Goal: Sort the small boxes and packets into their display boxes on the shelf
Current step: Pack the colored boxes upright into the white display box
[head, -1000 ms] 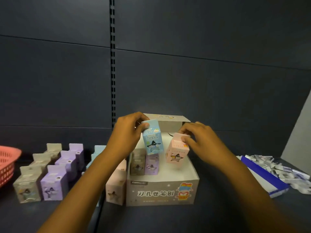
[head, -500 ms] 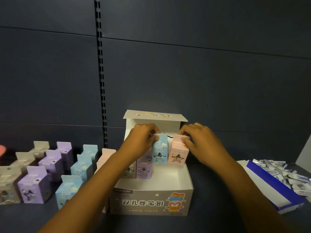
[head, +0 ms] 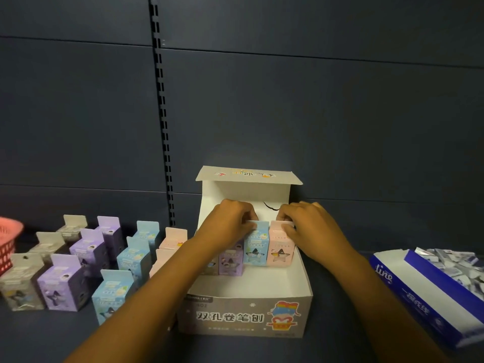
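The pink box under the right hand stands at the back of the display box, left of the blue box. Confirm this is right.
One detail is wrong. In the head view the pink box, with the right hand on its top, stands at the back of the display box, but to the right of the blue box, not the left.

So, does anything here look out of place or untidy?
Only the blue box at the right: it sits askew on the shelf, and its small white packets lie in a loose heap. The small boxes in the display box stand upright.
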### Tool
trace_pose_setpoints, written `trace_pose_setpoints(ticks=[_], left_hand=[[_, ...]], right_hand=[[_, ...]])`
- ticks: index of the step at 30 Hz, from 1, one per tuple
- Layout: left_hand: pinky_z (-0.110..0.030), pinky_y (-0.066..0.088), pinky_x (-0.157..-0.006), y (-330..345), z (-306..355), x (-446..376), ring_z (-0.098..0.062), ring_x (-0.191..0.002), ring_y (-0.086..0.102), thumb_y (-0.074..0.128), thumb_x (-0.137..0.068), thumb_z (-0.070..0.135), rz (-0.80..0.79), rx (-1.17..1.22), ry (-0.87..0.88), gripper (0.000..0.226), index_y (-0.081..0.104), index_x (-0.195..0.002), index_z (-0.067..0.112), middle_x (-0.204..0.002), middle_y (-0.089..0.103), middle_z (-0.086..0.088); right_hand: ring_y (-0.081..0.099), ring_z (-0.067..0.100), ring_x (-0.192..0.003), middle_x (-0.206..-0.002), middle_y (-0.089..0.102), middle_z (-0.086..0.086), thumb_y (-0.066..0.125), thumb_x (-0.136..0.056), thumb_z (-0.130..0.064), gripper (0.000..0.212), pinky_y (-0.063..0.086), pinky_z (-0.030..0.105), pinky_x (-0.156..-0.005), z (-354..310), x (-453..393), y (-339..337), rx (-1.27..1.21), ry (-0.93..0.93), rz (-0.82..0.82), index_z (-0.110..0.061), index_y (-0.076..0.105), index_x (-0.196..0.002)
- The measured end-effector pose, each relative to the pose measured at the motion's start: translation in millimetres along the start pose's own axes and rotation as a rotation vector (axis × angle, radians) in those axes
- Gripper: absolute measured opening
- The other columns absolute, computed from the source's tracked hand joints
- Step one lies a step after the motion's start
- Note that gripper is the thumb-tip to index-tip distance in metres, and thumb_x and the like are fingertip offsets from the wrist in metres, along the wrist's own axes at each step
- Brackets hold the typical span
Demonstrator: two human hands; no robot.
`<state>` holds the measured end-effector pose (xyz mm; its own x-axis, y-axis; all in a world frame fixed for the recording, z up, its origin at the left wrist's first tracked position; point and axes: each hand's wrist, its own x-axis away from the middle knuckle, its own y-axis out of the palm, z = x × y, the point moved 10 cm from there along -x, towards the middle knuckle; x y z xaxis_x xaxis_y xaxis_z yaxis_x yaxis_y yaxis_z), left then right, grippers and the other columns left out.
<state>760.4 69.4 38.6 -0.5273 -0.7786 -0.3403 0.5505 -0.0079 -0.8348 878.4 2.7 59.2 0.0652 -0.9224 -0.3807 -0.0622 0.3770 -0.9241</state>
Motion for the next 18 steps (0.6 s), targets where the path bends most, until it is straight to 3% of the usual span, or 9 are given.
trace_pose_setpoints(ticks=[5, 9, 13, 18], left_hand=[[-0.018, 0.042, -0.065, 6.8, 1.0, 2.1, -0.012, -0.081, 0.060, 0.070, -0.084, 0.035, -0.034, -0.131, 0.033, 0.015, 0.073, -0.097, 0.027, -0.100, 0.066, 0.008], [-0.017, 0.037, -0.061, 9.0, 3.3, 3.0, -0.011, -0.079, 0.057, 0.072, -0.082, 0.035, -0.032, -0.183, 0.052, 0.016, 0.069, -0.096, 0.028, -0.092, 0.064, 0.010], [-0.022, 0.036, -0.064, 6.5, 9.7, 3.7, -0.011, -0.077, 0.049, 0.073, -0.082, 0.031, 0.008, -0.257, 0.087, 0.016, 0.058, -0.085, 0.027, -0.083, 0.053, 0.011], [-0.030, 0.048, -0.073, 8.0, 17.3, 2.0, -0.017, -0.090, 0.051, 0.068, -0.085, 0.023, 0.038, -0.377, 0.142, 0.011, 0.062, -0.093, 0.022, -0.100, 0.060, 0.003]], right_hand=[[0.053, 0.015, -0.100, -0.111, 0.054, -0.007, 0.059, -0.092, -0.030, 0.008, 0.049, 0.021, -0.080, 1.3, -0.5, 14.3, -0.002, 0.008, -0.036, -0.027, 0.060, -0.099], [0.052, 0.013, -0.096, -0.102, 0.057, -0.007, 0.061, -0.090, -0.028, 0.007, 0.042, 0.018, -0.076, 1.7, -2.2, 21.2, 0.009, 0.015, -0.043, -0.028, 0.060, -0.097], [0.047, 0.011, -0.092, -0.103, 0.058, -0.005, 0.062, -0.090, -0.025, 0.011, 0.036, 0.018, -0.074, 0.6, -3.3, 25.2, 0.037, 0.016, -0.047, -0.029, 0.053, -0.096], [0.047, 0.012, -0.100, -0.115, 0.055, -0.002, 0.057, -0.093, -0.029, 0.013, 0.039, 0.021, -0.085, -7.5, -4.0, 24.1, 0.093, -0.024, -0.054, -0.025, 0.052, -0.105]])
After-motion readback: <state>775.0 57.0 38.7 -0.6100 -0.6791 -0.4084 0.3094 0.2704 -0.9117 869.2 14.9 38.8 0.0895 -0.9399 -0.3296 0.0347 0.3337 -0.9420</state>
